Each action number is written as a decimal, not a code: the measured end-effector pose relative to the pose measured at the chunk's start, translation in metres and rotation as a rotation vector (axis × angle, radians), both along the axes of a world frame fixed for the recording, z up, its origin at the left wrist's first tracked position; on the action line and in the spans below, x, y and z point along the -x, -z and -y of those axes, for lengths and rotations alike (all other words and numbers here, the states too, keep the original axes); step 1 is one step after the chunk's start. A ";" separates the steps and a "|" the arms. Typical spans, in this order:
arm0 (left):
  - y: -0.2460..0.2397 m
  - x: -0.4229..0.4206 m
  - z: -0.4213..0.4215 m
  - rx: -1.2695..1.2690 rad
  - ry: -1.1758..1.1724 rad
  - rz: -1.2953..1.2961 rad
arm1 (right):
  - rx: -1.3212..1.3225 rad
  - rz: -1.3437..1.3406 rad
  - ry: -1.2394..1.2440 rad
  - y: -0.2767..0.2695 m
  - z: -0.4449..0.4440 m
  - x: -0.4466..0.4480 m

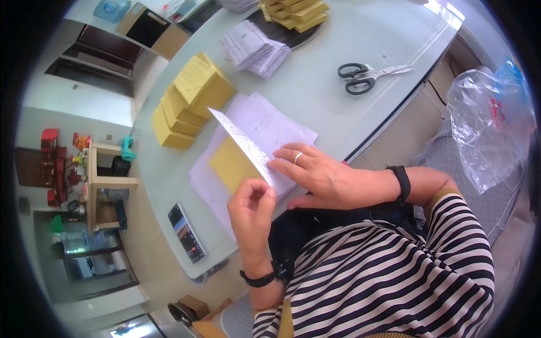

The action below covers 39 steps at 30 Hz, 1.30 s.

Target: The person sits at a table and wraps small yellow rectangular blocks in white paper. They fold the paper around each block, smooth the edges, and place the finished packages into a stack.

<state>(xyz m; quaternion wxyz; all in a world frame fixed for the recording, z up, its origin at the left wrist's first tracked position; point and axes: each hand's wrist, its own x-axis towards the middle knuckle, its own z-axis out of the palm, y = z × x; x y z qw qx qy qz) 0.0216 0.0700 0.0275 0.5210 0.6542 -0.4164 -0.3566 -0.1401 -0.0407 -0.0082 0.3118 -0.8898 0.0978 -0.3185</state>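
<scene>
A white sheet with printing stands tilted on edge above the papers on the table. My left hand pinches its near corner between thumb and fingers. Spread fingers of my right hand, which wears a ring, rest against or very near the sheet's printed side. Beneath the sheet lies a flat yellow piece of paper or card. Under that, large pale sheets are spread on the glass tabletop. My right palm hides part of these sheets.
Stacked yellow bundles stand beyond the sheets. Folded printed papers and more yellow pieces on a dark round tray lie farther back. Scissors lie near the right table edge, a smartphone at the left. A clear plastic bag is at right.
</scene>
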 end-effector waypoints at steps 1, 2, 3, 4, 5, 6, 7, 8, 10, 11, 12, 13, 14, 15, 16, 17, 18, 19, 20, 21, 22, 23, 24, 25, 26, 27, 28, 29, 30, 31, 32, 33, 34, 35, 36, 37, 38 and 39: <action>-0.002 -0.003 -0.005 -0.014 0.017 -0.012 | -0.009 -0.021 -0.020 -0.001 -0.001 -0.004; -0.003 -0.007 -0.010 -0.028 0.036 -0.023 | -0.018 -0.042 -0.039 -0.002 -0.003 -0.009; -0.004 -0.010 -0.014 -0.038 0.055 -0.038 | -0.004 -0.065 -0.052 -0.003 -0.004 -0.012; -0.005 -0.013 -0.017 -0.033 0.059 -0.030 | 0.010 -0.087 -0.064 -0.004 -0.004 -0.016; -0.005 -0.016 -0.018 -0.028 0.063 -0.022 | 0.024 -0.109 -0.075 -0.005 -0.005 -0.019; -0.005 -0.019 -0.019 -0.022 0.064 -0.014 | 0.067 -0.119 -0.061 -0.005 -0.006 -0.022; -0.007 -0.022 -0.019 -0.030 0.051 -0.018 | 0.111 -0.129 -0.047 -0.003 -0.008 -0.024; -0.008 -0.026 -0.017 -0.037 0.038 -0.022 | 0.154 -0.137 -0.031 -0.002 -0.008 -0.027; 0.000 -0.040 -0.016 -0.047 -0.044 0.030 | 0.184 -0.164 -0.010 0.001 -0.010 -0.032; 0.008 -0.045 -0.013 0.002 -0.158 0.152 | 0.200 -0.178 0.004 0.001 -0.011 -0.034; 0.017 -0.051 -0.009 0.046 -0.274 0.272 | 0.139 -0.153 -0.001 -0.005 -0.011 -0.035; 0.026 -0.058 -0.008 0.088 -0.393 0.396 | 0.058 -0.130 -0.013 -0.007 -0.012 -0.035; 0.041 -0.069 -0.010 0.096 -0.425 0.522 | -0.024 -0.109 -0.024 -0.009 -0.011 -0.035; 0.043 -0.068 -0.010 0.087 -0.427 0.498 | -0.110 -0.093 -0.025 -0.009 -0.010 -0.033; 0.045 -0.065 -0.009 0.078 -0.429 0.475 | -0.144 -0.084 -0.012 -0.009 -0.008 -0.032; 0.046 -0.064 -0.010 0.069 -0.432 0.451 | -0.152 -0.058 -0.023 -0.009 -0.006 -0.033; 0.042 -0.062 -0.011 0.035 -0.399 0.385 | -0.163 -0.035 -0.029 -0.009 -0.004 -0.032; 0.040 -0.060 -0.011 0.044 -0.384 0.361 | -0.174 -0.012 -0.034 -0.008 -0.003 -0.031; 0.040 -0.059 -0.011 0.053 -0.369 0.338 | -0.224 0.004 -0.044 -0.005 -0.003 -0.029; 0.039 -0.060 -0.011 0.062 -0.357 0.319 | -0.225 0.012 -0.050 -0.004 -0.002 -0.029; 0.039 -0.060 -0.012 0.066 -0.352 0.296 | -0.226 0.020 -0.055 -0.003 -0.002 -0.028; 0.040 -0.059 -0.013 0.072 -0.346 0.274 | -0.227 0.028 -0.059 -0.003 -0.001 -0.028; 0.040 -0.059 -0.013 0.077 -0.339 0.254 | -0.242 0.036 -0.066 -0.002 0.000 -0.027; 0.041 -0.060 -0.014 0.074 -0.343 0.267 | -0.256 0.044 -0.072 -0.001 0.001 -0.026; 0.042 -0.060 -0.015 0.072 -0.345 0.280 | -0.271 0.052 -0.078 -0.001 0.001 -0.026; 0.043 -0.060 -0.015 0.069 -0.345 0.293 | -0.291 0.048 -0.079 -0.001 0.001 -0.025; 0.045 -0.060 -0.015 0.066 -0.343 0.300 | -0.312 0.044 -0.080 -0.001 0.001 -0.025; 0.046 -0.061 -0.015 0.063 -0.342 0.307 | -0.332 0.040 -0.081 -0.001 0.001 -0.025; 0.046 -0.061 -0.015 0.060 -0.342 0.315 | -0.320 0.039 -0.080 -0.001 0.001 -0.025; 0.046 -0.061 -0.016 0.063 -0.339 0.324 | -0.307 0.038 -0.079 -0.001 0.001 -0.025; 0.046 -0.060 -0.016 0.065 -0.336 0.334 | -0.295 0.037 -0.079 -0.001 0.001 -0.026; 0.046 -0.060 -0.016 0.069 -0.331 0.344 | -0.290 0.038 -0.091 -0.001 0.002 -0.026; 0.046 -0.060 -0.016 0.065 -0.324 0.349 | -0.285 0.040 -0.103 -0.001 0.002 -0.025; 0.046 -0.060 -0.016 0.061 -0.317 0.354 | -0.281 0.041 -0.115 -0.001 0.003 -0.026; 0.047 -0.060 -0.016 0.056 -0.310 0.359 | -0.291 0.024 -0.121 -0.001 0.001 -0.026; 0.047 -0.059 -0.016 0.071 -0.309 0.393 | -0.301 0.007 -0.128 -0.002 -0.001 -0.028; 0.048 -0.059 -0.016 0.086 -0.308 0.427 | -0.312 -0.010 -0.135 -0.002 -0.004 -0.029; 0.049 -0.059 -0.016 0.101 -0.306 0.460 | -0.292 -0.020 -0.139 -0.003 -0.005 -0.031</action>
